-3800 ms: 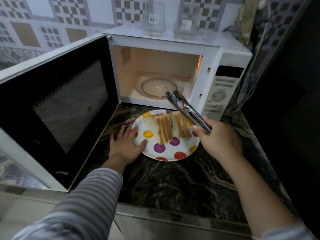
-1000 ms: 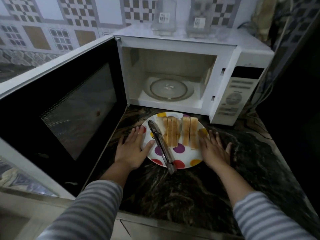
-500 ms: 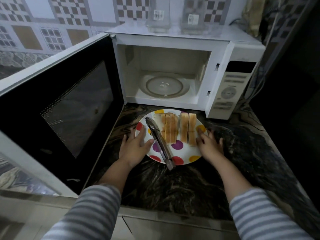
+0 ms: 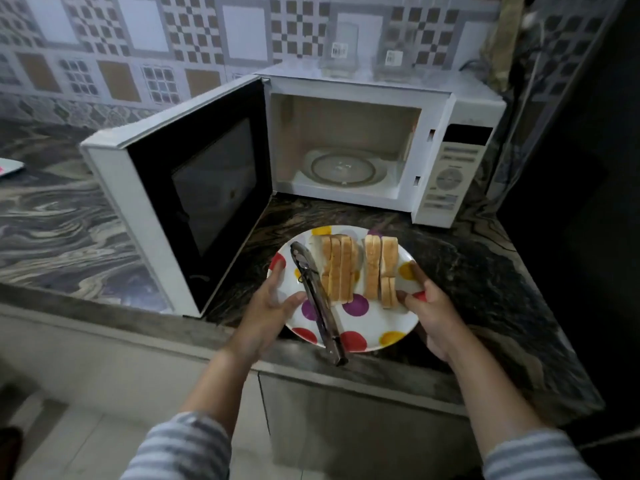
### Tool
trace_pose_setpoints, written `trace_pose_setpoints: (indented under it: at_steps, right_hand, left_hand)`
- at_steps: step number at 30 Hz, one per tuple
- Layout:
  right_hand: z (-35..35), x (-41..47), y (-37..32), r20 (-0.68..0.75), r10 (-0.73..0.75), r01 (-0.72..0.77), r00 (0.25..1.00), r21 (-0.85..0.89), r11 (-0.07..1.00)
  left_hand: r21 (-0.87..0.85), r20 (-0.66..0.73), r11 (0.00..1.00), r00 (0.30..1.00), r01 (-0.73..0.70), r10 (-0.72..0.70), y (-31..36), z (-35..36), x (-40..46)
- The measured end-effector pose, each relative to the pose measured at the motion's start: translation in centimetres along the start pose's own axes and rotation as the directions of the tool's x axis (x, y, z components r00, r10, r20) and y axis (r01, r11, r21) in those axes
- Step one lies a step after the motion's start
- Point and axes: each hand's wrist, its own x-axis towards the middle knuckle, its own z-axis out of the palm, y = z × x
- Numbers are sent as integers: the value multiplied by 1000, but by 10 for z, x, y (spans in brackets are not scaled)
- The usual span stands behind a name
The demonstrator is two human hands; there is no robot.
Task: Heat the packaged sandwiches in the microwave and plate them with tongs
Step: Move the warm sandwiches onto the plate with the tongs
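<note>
Polka-dot plate point(image 4: 367, 325) of sandwiches point(image 4: 356, 268) between left hand point(image 4: 266, 310) and right hand point(image 4: 433, 313).

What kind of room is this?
Most likely a home kitchen. A white microwave stands open on a marbled stone counter against a patterned tiled wall, and two hands hold a spotted plate of sandwiches.
</note>
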Motion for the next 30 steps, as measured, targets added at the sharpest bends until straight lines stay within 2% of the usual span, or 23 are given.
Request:
trace_pose_setpoints:
  at_steps: [7, 12, 16, 20, 24, 30]
  right_hand:
    - [-4, -96, 30, 170, 90, -92, 981, 1, 996]
    - [0, -162, 52, 286, 91, -73, 954, -73, 995]
    - [17, -200, 68, 348, 107, -93, 931, -57, 994]
    - [52, -226, 86, 424, 74, -62, 903, -42, 997]
    - [101, -249, 96, 477, 88, -98, 874, -4, 995]
    - [182, -283, 108, 530, 52, -63, 847, 2, 998]
  left_hand:
    - [-17, -140, 999, 989, 36, -38, -21, -4, -123]
    - [-63, -187, 997, 981, 39, -50, -38, -14, -211]
    - [-61, -255, 997, 965, 42, -56, -47, -36, -267]
    - [-91, -326, 995, 943, 38, -66, -51, -65, -309]
    - [-66, -408, 997, 910, 44, -68, -54, -109, -339]
    - [-26, -423, 998, 904, 60, -65, -54, -195, -373]
